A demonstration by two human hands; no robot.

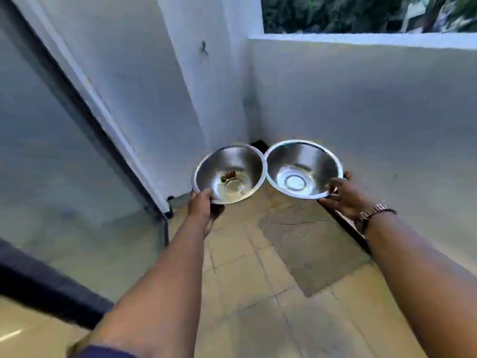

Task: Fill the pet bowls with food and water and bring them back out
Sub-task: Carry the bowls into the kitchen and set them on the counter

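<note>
Two round steel pet bowls are held side by side above a tiled balcony floor, their rims touching. My left hand (202, 209) grips the near rim of the left bowl (245, 161), which holds a few brown food bits (228, 175) at its bottom. My right hand (347, 196), with a watch on the wrist, grips the near right rim of the right bowl (303, 156), which looks empty with a shiny flat base. Both bowls are tilted slightly toward me.
A white wall corner (227, 99) rises behind the bowls, with a low white parapet (361, 86) on the right and greenery beyond. A dark-framed sliding glass door (108, 140) runs along the left. A dark drain opening (258, 145) sits in the floor corner.
</note>
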